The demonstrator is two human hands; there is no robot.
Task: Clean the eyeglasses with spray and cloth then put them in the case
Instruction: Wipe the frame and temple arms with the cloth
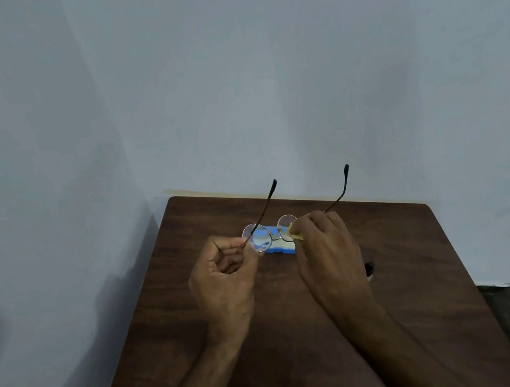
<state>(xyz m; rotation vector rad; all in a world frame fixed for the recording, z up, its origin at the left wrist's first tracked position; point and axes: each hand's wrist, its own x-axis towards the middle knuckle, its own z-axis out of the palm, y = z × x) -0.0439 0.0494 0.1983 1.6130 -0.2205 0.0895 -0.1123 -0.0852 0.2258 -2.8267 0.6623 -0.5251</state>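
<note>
We hold the eyeglasses above the table: our left hand pinches the frame's left hinge, our right hand presses a yellow cloth on the other lens. A blue case lies beneath, between both hands. No writing is readable.

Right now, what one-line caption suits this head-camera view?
Right hand rubs yellow cloth on thin wire-rimmed eyeglasses, left hand steadying, above blue case.
</note>
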